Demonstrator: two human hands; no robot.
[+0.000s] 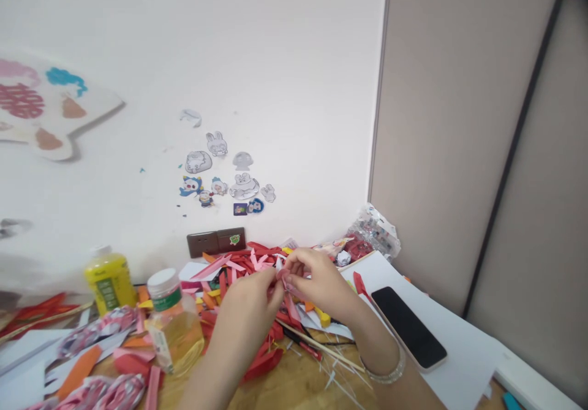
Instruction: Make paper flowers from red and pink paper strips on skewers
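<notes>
Forearms (211, 367), bare, one pair: entering at the bottom edge, converging on the middle of the frame. Bracelet (397, 368), pale: worn on the right wrist. Left hand (255, 293): thumb and forefinger pinched together on one side of a small pink piece (283, 273). Right hand (321, 278): fingers curled in and closed on its other side; exact contact hidden. Pink piece: held up at centre, over the heap; the two-sided pinch presumably steadies so small an item. Heap of coloured strips (257, 261), red, pink, yellow, orange: spread behind and beneath the hands, apparently for easy reach. Clear bottle (184, 336) and yellow bottle (110, 281): capped, upright, left of frame, likely set aside from the hands. Phone (408, 327), screen dark: flat on white paper (463, 342), lower right, probably parked off the loose strips. Thin sticks (321, 344): on the table (266, 391), below the hands.
</notes>
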